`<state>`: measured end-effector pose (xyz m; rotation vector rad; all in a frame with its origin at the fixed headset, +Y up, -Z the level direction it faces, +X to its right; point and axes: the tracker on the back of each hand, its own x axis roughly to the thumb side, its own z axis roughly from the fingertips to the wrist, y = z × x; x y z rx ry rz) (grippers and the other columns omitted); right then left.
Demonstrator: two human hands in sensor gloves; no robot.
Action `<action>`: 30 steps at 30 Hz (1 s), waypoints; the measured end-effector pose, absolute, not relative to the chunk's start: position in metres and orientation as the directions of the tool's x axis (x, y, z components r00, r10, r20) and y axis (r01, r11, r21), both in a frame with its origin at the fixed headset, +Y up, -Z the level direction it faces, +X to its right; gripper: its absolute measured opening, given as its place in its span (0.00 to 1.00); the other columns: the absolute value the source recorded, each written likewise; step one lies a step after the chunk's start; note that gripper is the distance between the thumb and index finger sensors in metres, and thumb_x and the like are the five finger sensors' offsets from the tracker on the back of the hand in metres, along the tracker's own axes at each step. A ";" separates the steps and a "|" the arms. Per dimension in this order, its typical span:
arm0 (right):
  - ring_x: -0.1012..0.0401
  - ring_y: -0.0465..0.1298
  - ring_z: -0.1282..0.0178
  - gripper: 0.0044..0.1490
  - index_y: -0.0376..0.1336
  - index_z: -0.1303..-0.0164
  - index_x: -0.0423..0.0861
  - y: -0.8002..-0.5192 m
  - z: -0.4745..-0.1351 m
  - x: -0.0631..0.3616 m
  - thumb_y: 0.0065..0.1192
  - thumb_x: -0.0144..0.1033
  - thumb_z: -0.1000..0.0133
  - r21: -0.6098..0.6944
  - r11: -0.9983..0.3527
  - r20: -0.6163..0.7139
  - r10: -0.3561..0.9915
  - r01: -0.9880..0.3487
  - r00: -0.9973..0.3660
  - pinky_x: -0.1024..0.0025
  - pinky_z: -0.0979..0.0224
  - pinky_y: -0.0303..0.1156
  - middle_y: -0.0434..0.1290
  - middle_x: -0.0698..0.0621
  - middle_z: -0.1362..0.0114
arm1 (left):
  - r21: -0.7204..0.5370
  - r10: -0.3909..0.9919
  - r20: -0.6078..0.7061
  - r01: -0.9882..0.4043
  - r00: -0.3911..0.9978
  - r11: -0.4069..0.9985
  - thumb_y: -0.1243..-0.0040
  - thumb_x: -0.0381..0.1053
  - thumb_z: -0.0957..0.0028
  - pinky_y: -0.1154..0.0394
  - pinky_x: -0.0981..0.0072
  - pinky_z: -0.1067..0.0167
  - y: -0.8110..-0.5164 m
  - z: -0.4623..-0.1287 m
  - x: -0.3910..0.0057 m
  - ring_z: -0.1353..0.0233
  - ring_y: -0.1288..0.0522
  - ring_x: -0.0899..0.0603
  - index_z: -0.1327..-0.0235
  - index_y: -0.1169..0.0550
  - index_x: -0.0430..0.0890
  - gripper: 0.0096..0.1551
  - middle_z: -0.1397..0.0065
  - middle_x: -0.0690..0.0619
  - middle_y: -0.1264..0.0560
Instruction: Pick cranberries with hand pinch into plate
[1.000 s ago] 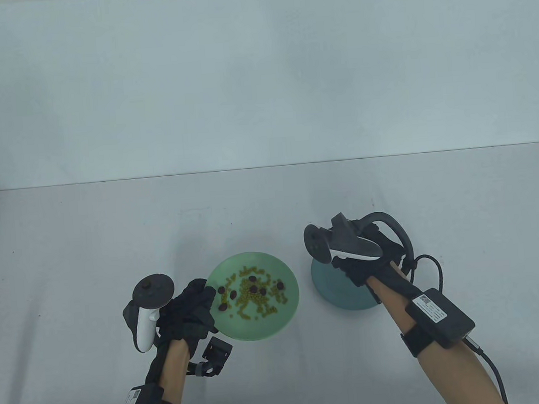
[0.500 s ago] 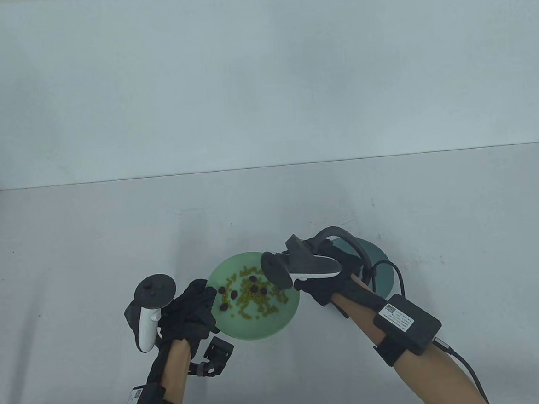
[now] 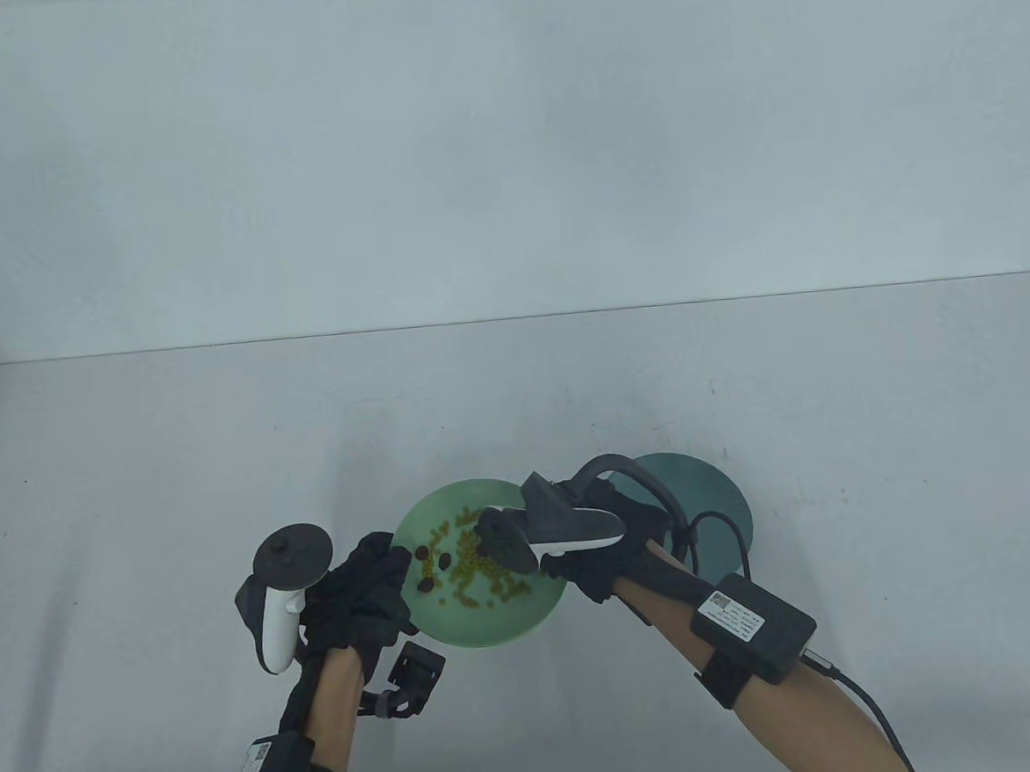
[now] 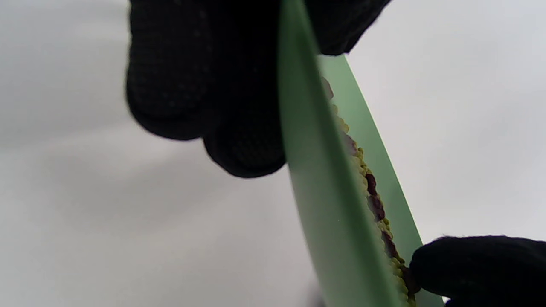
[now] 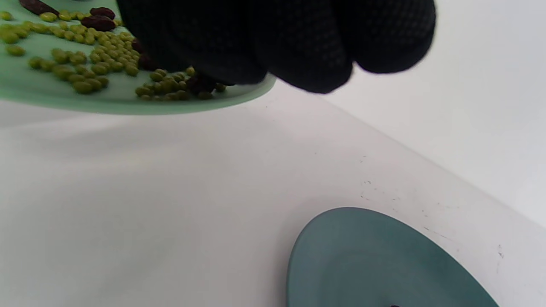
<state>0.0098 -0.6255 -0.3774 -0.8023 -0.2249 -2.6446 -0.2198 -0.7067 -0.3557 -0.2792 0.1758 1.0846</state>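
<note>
Left grip (image 3: 366, 590) holds the green plate (image 3: 496, 621) at its left rim, fingers (image 4: 204, 85) under the rim outside and thumb over the top edge, per the left wrist view. Right grip (image 3: 610, 551) is down over the right half of that plate, w/ gloved fingertips (image 5: 239, 51) among the small green beans (image 3: 471, 570); right wrist view shows them touching the pile by a dark cranberry, but I can't tell if they're pinched on one or just resting there, since the glove hides the tips. Cranberries (image 3: 433, 564) sit mixed w/ the beans on the green plate, a few dark ones visible near the left rim close to my left grip, others hidden under my right tracker (image 3: 552, 538). Green plate sits near the desk's (image 3: 131, 448) front edge, about centre. Teal plate (image 3: 708, 500) lies just right of it, slightly further from the front edge, partly behind my right wrist; in the right wrist view one tiny dark speck shows at the frame's bottom edge on it, too small to ID. Left tracker (image 3: 278, 596) sits left of my left grip. Black sensor box (image 3: 752, 625) is strapped on my right forearm, cable trailing off towards the front-right.
</note>
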 end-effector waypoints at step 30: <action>0.68 0.81 0.66 0.28 0.73 0.40 0.50 -0.631 -0.381 -0.003 0.59 0.54 0.42 0.007 -0.909 0.535 -0.349 0.417 -0.770 0.65 0.52 0.81 0.79 0.64 0.65 | -0.125 0.854 -0.274 -0.897 0.442 0.424 0.48 0.43 0.37 0.13 0.65 0.59 -0.706 -0.356 -0.223 0.58 0.11 0.45 0.28 0.32 0.34 0.26 0.42 0.42 0.20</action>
